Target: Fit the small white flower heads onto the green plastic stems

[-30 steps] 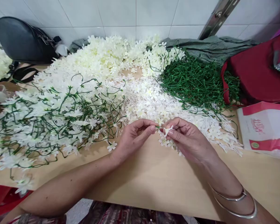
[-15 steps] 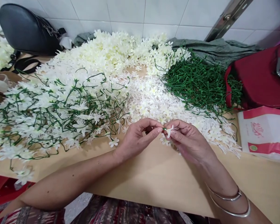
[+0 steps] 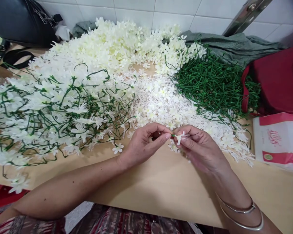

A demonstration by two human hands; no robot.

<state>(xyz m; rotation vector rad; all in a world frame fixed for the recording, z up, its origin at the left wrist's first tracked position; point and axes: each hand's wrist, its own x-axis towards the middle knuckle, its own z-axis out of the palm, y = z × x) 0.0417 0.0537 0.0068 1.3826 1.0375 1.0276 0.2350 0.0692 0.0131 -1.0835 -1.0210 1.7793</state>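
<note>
Head view: the left hand point(image 3: 141, 143), fingers curled shut, pinches a thin green plastic stem tip point(image 3: 173, 135). The right hand point(image 3: 197, 146), likewise closed, pinches a small white plastic flower point(image 3: 180, 136) touching it, above the tan wooden table point(image 3: 166, 185). Fitting flower to stem seems in hand, needing fine alignment. Loose white blossoms point(image 3: 161, 104) lie at twelve o'clock.

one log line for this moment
left hand: pinching green stem | right hand: holding white flower | wooden table beneath | loose flower pile behind hands
</note>
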